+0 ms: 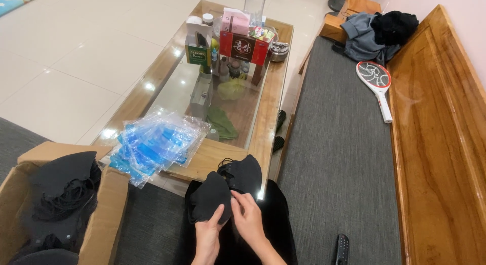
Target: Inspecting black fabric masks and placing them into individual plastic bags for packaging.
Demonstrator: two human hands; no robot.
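Note:
My left hand (209, 233) grips the lower edge of a black face mask (208, 195) held over my lap. My right hand (247, 217) pinches the same mask at its right side, fingers closed on the fabric. Just beyond them a small pile of black masks (245, 173) lies on the near corner of the wooden glass-topped table (270, 105). A fanned stack of clear and blue plastic sleeves (154, 143) rests on the table's near left corner. At lower left an open cardboard box (104, 214) holds many more black masks (66, 186).
Boxes, bottles and a red carton (243, 46) crowd the table's far end. To the right is a wooden bench with a grey cushion (339, 153), an electric fly swatter (377, 85), piled clothes (377, 34) and a remote control (342, 247).

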